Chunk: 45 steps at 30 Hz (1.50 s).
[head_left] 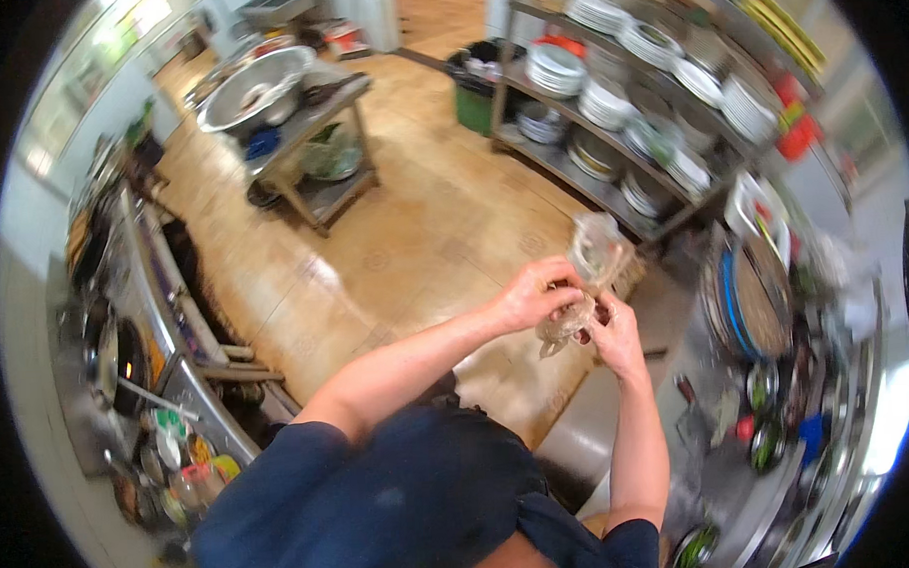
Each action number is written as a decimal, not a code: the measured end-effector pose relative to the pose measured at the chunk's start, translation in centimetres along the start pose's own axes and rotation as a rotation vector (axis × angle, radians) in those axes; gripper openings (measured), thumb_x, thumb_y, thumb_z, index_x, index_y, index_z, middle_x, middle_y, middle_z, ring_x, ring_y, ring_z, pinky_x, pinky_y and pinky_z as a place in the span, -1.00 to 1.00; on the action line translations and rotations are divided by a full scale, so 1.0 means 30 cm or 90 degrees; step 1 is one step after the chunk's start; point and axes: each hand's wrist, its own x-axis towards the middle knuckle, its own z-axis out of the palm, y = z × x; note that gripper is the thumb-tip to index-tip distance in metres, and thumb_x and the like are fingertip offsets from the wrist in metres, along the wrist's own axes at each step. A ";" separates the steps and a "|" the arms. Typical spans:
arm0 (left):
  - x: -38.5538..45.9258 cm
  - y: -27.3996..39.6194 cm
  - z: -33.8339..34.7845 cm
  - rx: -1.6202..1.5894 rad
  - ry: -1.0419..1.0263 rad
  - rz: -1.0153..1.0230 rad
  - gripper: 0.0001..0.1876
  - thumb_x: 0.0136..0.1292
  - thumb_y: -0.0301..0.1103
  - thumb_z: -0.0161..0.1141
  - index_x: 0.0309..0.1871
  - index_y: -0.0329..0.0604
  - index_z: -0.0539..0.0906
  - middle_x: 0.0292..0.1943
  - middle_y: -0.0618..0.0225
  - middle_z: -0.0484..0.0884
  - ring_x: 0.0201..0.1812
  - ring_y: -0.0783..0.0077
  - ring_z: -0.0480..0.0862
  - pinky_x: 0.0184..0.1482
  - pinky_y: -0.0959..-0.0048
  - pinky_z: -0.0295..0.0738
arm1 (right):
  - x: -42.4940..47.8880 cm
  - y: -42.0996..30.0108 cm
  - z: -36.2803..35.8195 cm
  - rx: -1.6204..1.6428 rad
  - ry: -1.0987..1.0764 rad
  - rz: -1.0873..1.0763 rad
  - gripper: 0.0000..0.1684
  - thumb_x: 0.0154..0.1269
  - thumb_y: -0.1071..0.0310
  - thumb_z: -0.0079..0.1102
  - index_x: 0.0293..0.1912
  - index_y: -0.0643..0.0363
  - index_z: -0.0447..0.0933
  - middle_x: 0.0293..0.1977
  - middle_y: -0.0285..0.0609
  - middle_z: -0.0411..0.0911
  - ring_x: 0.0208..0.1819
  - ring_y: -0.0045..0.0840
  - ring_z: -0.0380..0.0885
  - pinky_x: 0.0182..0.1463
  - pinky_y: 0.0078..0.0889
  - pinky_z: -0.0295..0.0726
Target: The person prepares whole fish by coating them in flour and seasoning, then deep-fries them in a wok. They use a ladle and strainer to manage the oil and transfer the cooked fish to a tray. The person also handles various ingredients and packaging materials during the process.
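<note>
Both my hands hold a clear plastic bag (566, 321) in front of me, above the tiled floor. My left hand (541, 292) pinches it from the left with bent fingers. On its other side my right hand (612, 331) grips the gathered plastic between thumb and fingers. A second bulge of thin clear plastic (597, 249) stands out just beyond my fingers; whether it is the same bag, I cannot tell. What it contains is too blurred to name.
A metal rack (542, 101) with stacked white plates (556, 69) stands ahead right. Round chopping boards (759, 300) lean on the right counter (681, 426). At left is a stove with a wok (131, 363). A large metal basin (227, 104) sits on a table (314, 127).
</note>
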 end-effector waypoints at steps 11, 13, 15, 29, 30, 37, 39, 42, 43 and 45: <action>-0.179 -0.050 -0.732 0.287 0.393 -0.051 -0.85 0.34 -0.37 0.24 -0.26 -0.27 0.56 -0.44 0.38 0.54 -0.42 0.59 0.48 -0.37 0.48 0.43 | 0.706 -0.109 0.637 -0.121 -0.200 -0.139 -0.77 0.32 0.35 0.31 -0.10 0.23 0.52 -0.47 -0.30 0.49 -0.43 -0.68 0.41 -0.30 -0.55 0.48; -0.192 -0.024 -0.850 0.267 0.482 -0.095 -0.85 0.36 -0.39 0.21 -0.27 -0.28 0.55 -0.48 0.43 0.51 -0.45 0.65 0.43 -0.42 0.52 0.37 | 0.819 -0.128 0.720 -0.078 -0.275 -0.144 -0.70 0.30 0.35 0.35 -0.05 0.21 0.50 -0.44 -0.37 0.46 -0.41 -0.71 0.39 -0.29 -0.58 0.47; -0.191 -0.031 -0.951 0.269 0.553 -0.078 -0.85 0.37 -0.39 0.21 -0.29 -0.29 0.54 -0.51 0.49 0.48 -0.47 0.70 0.38 -0.45 0.56 0.32 | 0.923 -0.163 0.798 -0.083 -0.336 -0.181 -0.66 0.28 0.37 0.38 -0.02 0.19 0.48 -0.43 -0.40 0.42 -0.41 -0.72 0.36 -0.29 -0.60 0.46; -0.069 0.014 -1.558 -0.044 0.792 -0.068 -0.84 0.45 -0.36 0.13 -0.27 -0.23 0.55 -0.49 0.42 0.56 -0.52 0.58 0.55 -0.54 0.57 0.44 | 1.642 -0.413 1.249 -0.147 -0.481 -0.413 -0.88 0.38 0.45 0.17 -0.12 0.25 0.54 -0.34 -0.12 0.56 -0.33 -0.46 0.53 -0.21 -0.42 0.53; -0.062 0.017 -1.599 -0.059 0.814 -0.056 -0.85 0.46 -0.36 0.13 -0.24 -0.23 0.56 -0.47 0.41 0.56 -0.50 0.58 0.55 -0.53 0.57 0.44 | 1.663 -0.443 1.268 -0.163 -0.509 -0.392 -0.87 0.37 0.45 0.18 -0.11 0.25 0.54 -0.32 -0.09 0.56 -0.29 -0.39 0.56 -0.17 -0.39 0.55; 0.043 -0.010 -1.905 -0.037 0.750 -0.057 -0.85 0.43 -0.35 0.17 -0.25 -0.22 0.59 -0.47 0.46 0.54 -0.49 0.63 0.52 -0.50 0.57 0.43 | 1.935 -0.487 1.396 -0.178 -0.460 -0.495 -0.90 0.29 0.46 0.28 -0.21 0.26 0.59 -0.41 -0.15 0.50 -0.33 -0.44 0.52 -0.20 -0.40 0.52; 0.116 -0.002 -1.963 -0.087 0.750 -0.043 -0.85 0.43 -0.36 0.17 -0.26 -0.22 0.59 -0.47 0.47 0.54 -0.49 0.64 0.51 -0.49 0.57 0.44 | 2.033 -0.513 1.391 -0.147 -0.417 -0.430 -0.93 0.31 0.47 0.27 -0.23 0.26 0.60 -0.42 -0.17 0.51 -0.33 -0.49 0.52 -0.21 -0.43 0.50; 0.217 -0.012 -2.065 -0.050 0.730 -0.080 -0.87 0.44 -0.36 0.16 -0.23 -0.22 0.58 -0.46 0.49 0.53 -0.46 0.67 0.51 -0.45 0.58 0.43 | 2.174 -0.538 1.389 -0.113 -0.369 -0.350 -0.92 0.36 0.44 0.24 -0.24 0.26 0.60 -0.41 -0.25 0.48 -0.37 -0.59 0.42 -0.23 -0.51 0.43; 0.256 -0.021 -2.100 -0.036 0.721 -0.092 -0.87 0.44 -0.37 0.16 -0.22 -0.22 0.58 -0.46 0.50 0.53 -0.45 0.67 0.51 -0.44 0.59 0.43 | 2.218 -0.552 1.383 -0.116 -0.360 -0.333 -0.91 0.36 0.43 0.24 -0.23 0.27 0.60 -0.41 -0.26 0.47 -0.38 -0.61 0.40 -0.24 -0.52 0.42; 0.346 -0.038 -2.176 0.361 0.775 -0.023 -0.91 0.40 -0.41 0.20 -0.19 -0.24 0.57 -0.42 0.44 0.52 -0.44 0.64 0.50 -0.41 0.59 0.41 | 2.300 -0.560 1.371 -0.086 -0.341 -0.339 -0.90 0.36 0.43 0.25 -0.22 0.27 0.58 -0.41 -0.27 0.44 -0.39 -0.62 0.37 -0.25 -0.55 0.40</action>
